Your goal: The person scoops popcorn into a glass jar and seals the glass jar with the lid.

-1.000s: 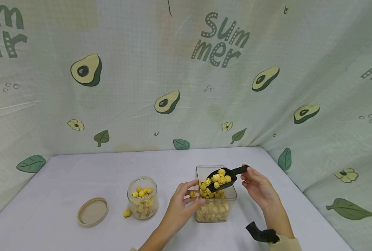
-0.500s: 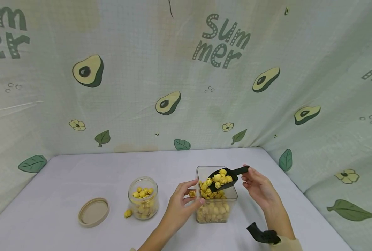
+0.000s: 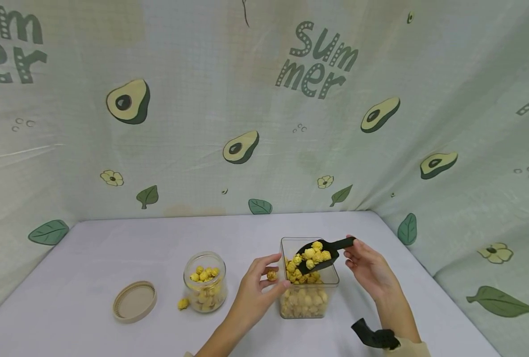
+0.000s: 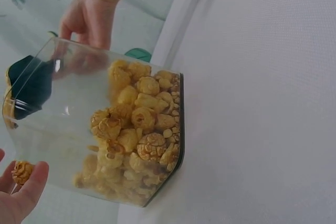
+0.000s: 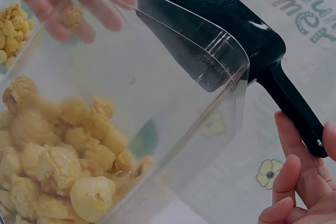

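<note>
My right hand (image 3: 373, 267) pinches the end of a black scoop's (image 3: 323, 263) handle. The scoop, heaped with yellow popcorn (image 3: 313, 254), lies tilted across the top of a clear square container (image 3: 306, 286), which is partly filled with popcorn. Beside the container's left wall is my left hand (image 3: 257, 292), its thumb and fingers bent around a single popcorn piece (image 3: 271, 275). That same popcorn piece (image 4: 22, 172) shows by the fingertips in the left wrist view. Whether the fingertips touch the container is hard to tell.
Left of the hands stands a round glass jar (image 3: 205, 287) without a lid, partly filled with popcorn. One loose popcorn piece (image 3: 183, 303) lies by it on the white table (image 3: 90, 267). A beige round lid (image 3: 135, 301) lies farther left. A printed cloth (image 3: 179, 99) hangs behind.
The popcorn piece in my left hand has shifted slightly left, away from the container. The scoop and right hand hold nearly still; the whole head view has drifted a little.
</note>
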Motion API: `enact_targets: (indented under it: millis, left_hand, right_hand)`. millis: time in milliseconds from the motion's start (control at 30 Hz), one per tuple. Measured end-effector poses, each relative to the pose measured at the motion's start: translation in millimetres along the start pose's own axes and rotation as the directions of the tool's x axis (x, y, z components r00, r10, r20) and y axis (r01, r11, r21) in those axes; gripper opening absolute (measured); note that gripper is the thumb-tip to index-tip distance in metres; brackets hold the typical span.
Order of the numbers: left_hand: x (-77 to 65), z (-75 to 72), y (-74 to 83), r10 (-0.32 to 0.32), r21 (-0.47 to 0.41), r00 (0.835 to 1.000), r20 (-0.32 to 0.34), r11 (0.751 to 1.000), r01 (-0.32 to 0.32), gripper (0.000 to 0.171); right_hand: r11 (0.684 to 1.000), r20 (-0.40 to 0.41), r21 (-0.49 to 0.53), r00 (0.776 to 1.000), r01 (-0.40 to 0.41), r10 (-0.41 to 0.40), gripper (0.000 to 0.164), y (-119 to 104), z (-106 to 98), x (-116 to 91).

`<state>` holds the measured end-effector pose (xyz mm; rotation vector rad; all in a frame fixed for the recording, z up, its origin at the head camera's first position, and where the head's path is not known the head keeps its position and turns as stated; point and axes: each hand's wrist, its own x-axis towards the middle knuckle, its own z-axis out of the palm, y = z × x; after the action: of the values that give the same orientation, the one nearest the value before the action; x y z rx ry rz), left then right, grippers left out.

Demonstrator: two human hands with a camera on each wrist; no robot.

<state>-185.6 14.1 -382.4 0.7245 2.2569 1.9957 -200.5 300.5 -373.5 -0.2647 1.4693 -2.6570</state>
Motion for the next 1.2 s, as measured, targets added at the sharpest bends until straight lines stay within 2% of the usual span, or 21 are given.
enact_targets:
  millis: [200, 500, 633, 967, 1200]
  left_hand:
    - [-0.8, -0.4, 1.2, -0.003, 0.004, 1.0, -0.005, 1.0, 0.003, 0.051]
    - [-5.4, -6.2, 6.6, -0.005, 0.002, 1.0, -0.028, 1.0, 0.005, 0.048]
    - [-8.2, -10.9, 8.4, -0.001, 0.006, 0.999, -0.037, 1.0, 0.002, 0.047]
    - [-18.5, -32.5, 14.8, -0.011, 0.045, 0.996, -0.092, 0.999, 0.015, 0.048]
    - [-30.3, -53.6, 22.6, -0.003, 0.071, 0.984, -0.181, 0.997, 0.016, 0.046]
  right_hand:
    - [1.0, -0.012, -0.012, 1.0, 0.003, -0.003, 0.034, -1, 3, 0]
    - [1.0, 0.035, -0.008, 0.999, 0.028, -0.028, 0.035, -1, 11, 1]
    - [0.999, 0.028, -0.011, 0.999, 0.041, -0.04, 0.033, -1, 17, 0]
    - [0.998, -0.055, 0.008, 0.997, 0.059, -0.058, 0.032, -5, 33, -6]
    - [0.998, -0.098, 0.024, 0.994, 0.054, -0.051, 0.031, -8, 48, -8]
